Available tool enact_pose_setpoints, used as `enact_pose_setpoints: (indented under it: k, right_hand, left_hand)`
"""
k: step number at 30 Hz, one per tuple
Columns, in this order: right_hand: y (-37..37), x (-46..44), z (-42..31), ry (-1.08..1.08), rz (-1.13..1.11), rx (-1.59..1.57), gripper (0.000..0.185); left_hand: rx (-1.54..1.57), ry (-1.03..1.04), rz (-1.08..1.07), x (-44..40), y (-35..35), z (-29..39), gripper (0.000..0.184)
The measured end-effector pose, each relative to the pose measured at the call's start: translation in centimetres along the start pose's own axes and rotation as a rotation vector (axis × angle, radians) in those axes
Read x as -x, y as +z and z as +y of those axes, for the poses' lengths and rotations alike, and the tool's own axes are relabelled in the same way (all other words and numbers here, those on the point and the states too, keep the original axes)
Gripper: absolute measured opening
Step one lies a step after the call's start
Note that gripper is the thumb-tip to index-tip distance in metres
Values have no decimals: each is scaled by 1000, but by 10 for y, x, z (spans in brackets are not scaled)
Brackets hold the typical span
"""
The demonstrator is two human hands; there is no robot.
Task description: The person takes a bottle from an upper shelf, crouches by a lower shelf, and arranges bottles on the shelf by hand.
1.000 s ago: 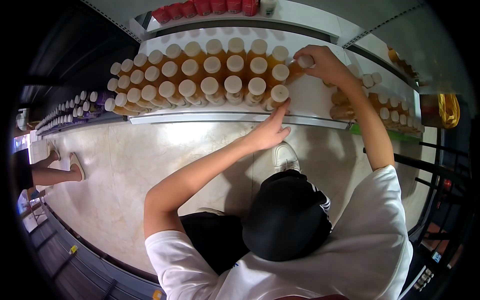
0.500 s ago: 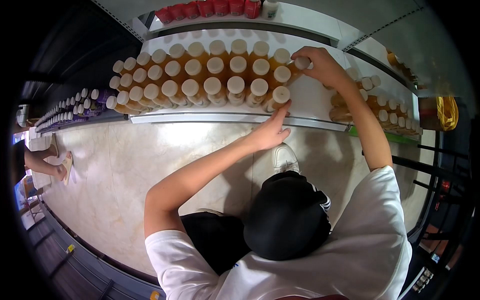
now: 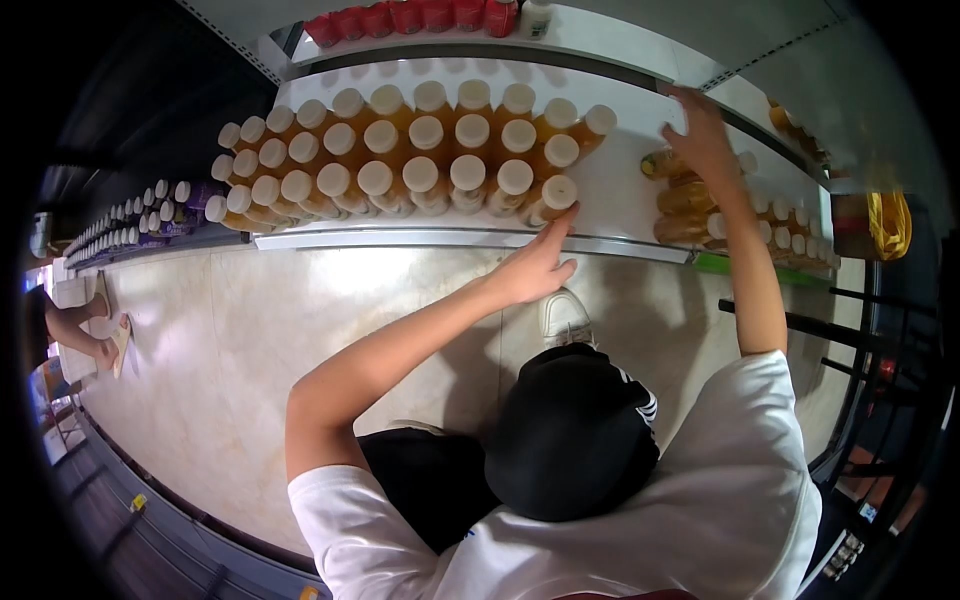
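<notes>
Rows of amber drink bottles with white caps [image 3: 425, 172] stand upright on a white shelf [image 3: 610, 205]. At the front right end of the rows, the index finger of my left hand [image 3: 535, 268] touches a bottle [image 3: 552, 203]; the thumb is apart and nothing is held. My right hand [image 3: 706, 150] reaches over the shelf to the right, thumb and fingers spread, with nothing seen in it. Close under it are amber bottles lying on their sides [image 3: 685, 198]. The bottle at the back right end of the rows [image 3: 594, 128] stands free of my hands.
Red packages [image 3: 405, 17] line the shelf behind. Purple bottles [image 3: 185, 195] stand at the left, and more amber bottles [image 3: 795, 235] at the right. Another person's legs [image 3: 75, 330] show at far left. A dark metal rack [image 3: 800, 325] is at right.
My right hand has let go of the back right bottle and moved right, its fingers opening over the lying bottles. My left hand stays at the front bottle.
</notes>
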State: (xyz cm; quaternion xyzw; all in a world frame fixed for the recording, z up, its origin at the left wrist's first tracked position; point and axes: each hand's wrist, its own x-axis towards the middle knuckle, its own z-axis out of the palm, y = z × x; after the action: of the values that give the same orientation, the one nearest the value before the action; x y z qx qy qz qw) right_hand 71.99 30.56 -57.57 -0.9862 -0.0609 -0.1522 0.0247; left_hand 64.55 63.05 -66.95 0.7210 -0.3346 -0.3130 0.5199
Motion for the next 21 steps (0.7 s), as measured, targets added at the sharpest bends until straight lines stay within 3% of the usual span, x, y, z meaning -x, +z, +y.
enact_pose_setpoints:
  k: [2,6,8,15,17,21]
  right_hand:
    - [-7,19,13,294,-165,265,47]
    - [-6,41,21,443,-341,55,46]
    - [-9,49,4,331,-159,-138,45]
    - [-26,52,-70,284,-260,-431,41]
    - [-24,52,-83,62,-283,-399,41]
    - [-21,47,-102,28,-325,-406,39]
  left_hand:
    - [-11,-21,-13,2,-3,4,81]
    - [-21,-20,-19,-2,1,-4,81]
    - [3,-36,-31,-3,2,-5,81]
    - [-8,-74,-39,2,-1,-9,79]
    - [-41,-61,-29,3,0,-13,77]
    - [-77,-89,-9,2,2,-11,75]
